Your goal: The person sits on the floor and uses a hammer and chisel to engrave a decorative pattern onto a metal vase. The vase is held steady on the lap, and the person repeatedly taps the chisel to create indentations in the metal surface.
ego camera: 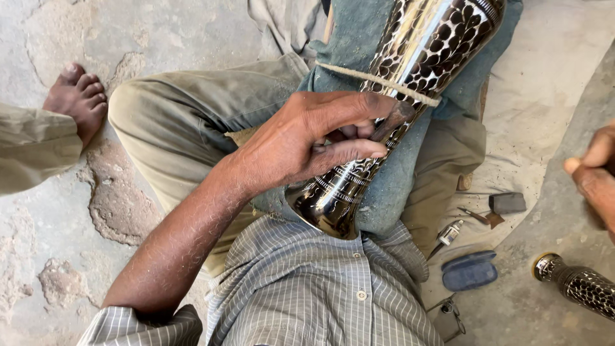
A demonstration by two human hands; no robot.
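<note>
- The fingers (349, 150) of the left hand (307, 138) are curling around the narrow neck of a tall patterned metal vase (410, 70), thumb stretching along the top and the other fingers pressing together beneath it.
- The vase is lying tilted across the person's lap on a blue-green cloth (384, 192), its flared dark mouth pointing at the striped shirt (307, 288) and its wider body running up out of view.
- A pale rope (378, 82) is crossing over the vase just above the hand.
- The right hand (596, 176) is showing only partly at the right edge, blurred; whether its fingers are gripping anything cannot be told.
- A second patterned vase (580, 285) is lying on the ground at the lower right, well apart from the lap.
- A blue case (469, 271), a dark block (507, 203) and a small tool (448, 234) are lying on the floor beside the right leg.
- A bare foot (77, 99) is resting on the cracked floor (57, 211) at the upper left.
</note>
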